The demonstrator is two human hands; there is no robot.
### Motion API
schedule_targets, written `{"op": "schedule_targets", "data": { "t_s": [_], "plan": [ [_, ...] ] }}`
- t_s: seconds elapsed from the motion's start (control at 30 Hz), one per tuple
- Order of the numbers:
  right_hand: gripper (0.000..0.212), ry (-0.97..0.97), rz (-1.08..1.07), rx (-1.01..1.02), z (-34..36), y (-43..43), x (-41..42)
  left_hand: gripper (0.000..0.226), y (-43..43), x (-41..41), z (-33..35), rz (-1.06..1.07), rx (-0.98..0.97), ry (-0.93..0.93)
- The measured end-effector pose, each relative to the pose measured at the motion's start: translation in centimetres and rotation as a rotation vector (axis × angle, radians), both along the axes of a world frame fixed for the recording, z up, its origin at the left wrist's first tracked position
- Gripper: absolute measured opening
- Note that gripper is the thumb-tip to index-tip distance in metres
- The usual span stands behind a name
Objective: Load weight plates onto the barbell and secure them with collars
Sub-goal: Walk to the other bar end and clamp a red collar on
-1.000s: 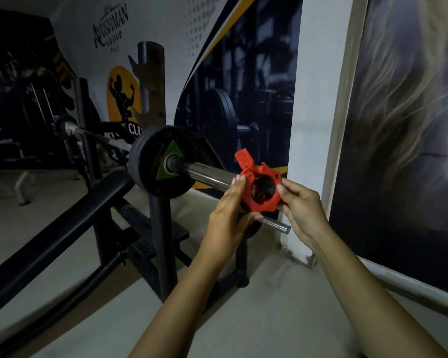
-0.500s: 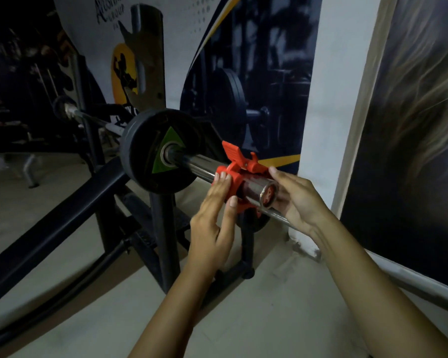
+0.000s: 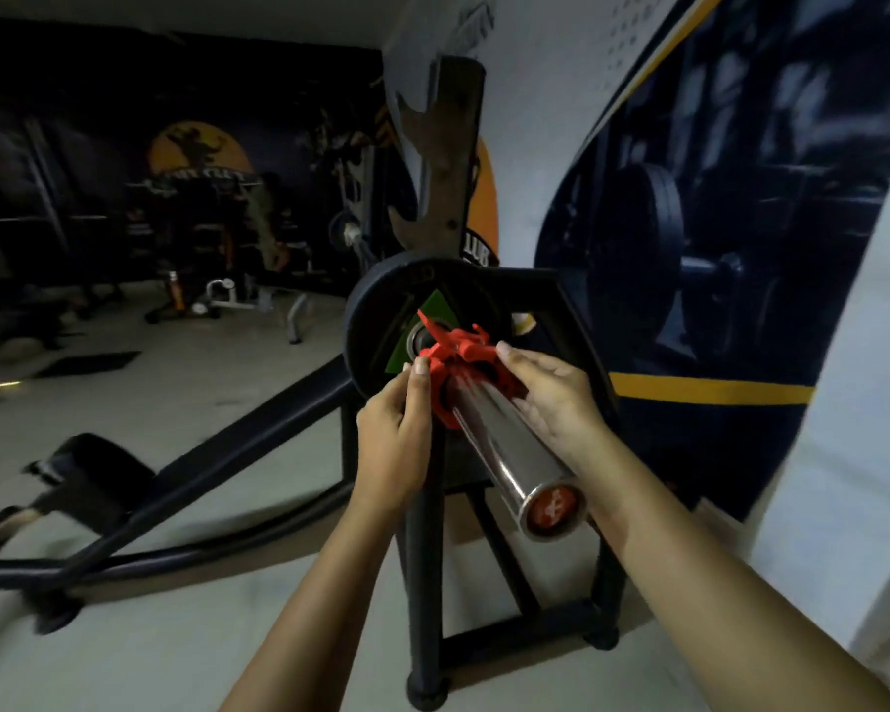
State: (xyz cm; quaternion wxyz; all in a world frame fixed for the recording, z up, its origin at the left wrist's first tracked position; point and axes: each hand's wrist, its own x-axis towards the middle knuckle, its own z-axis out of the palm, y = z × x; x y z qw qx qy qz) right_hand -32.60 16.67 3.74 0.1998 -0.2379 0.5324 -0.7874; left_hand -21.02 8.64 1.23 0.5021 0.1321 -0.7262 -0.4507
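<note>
A chrome barbell sleeve (image 3: 509, 454) points toward me, its red end cap low at the right. A black weight plate (image 3: 376, 341) with a green wedge sits on the sleeve. A red collar (image 3: 453, 357) is around the sleeve, close to the plate, its lever sticking up. My left hand (image 3: 394, 434) holds the collar's left side with its fingertips. My right hand (image 3: 551, 398) holds the collar's right side from above the sleeve.
The black bench rack upright (image 3: 422, 547) stands under the sleeve, with its feet on the pale floor. A black angled frame bar (image 3: 227, 454) runs off to the left. A painted wall (image 3: 715, 223) is close on the right. Other gym machines stand in the dark background.
Both hands have slid the red collar along the sleeve from near its end to close by the plate. My view has swung in line with the bar.
</note>
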Motion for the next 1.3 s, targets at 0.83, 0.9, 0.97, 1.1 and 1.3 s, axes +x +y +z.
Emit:
{"op": "schedule_targets", "data": {
  "t_s": [0.83,0.9,0.97,1.1,1.3],
  "plan": [
    [0.128,0.569,-0.04,0.836,4.9,-9.7,-2.1,0.091,-12.1,-3.4,-0.5,0.322,-0.467,-0.41],
    [0.13,0.617,-0.057,0.911,5.1,-10.1,-1.9,0.093,-12.1,-3.6,-0.6,0.315,-0.454,-0.387],
    [0.13,0.646,-0.071,0.954,5.3,-10.3,-1.8,0.093,-12.1,-3.6,-0.6,0.303,-0.455,-0.379],
    [0.124,0.607,-0.077,0.861,5.1,-10.2,-2.1,0.092,-12.2,-3.5,-0.2,0.255,-0.453,-0.336],
    [0.066,0.431,-0.076,0.556,4.7,-9.3,-3.4,0.1,-11.5,-3.6,0.2,0.148,-0.348,-0.282]
  ]
}}
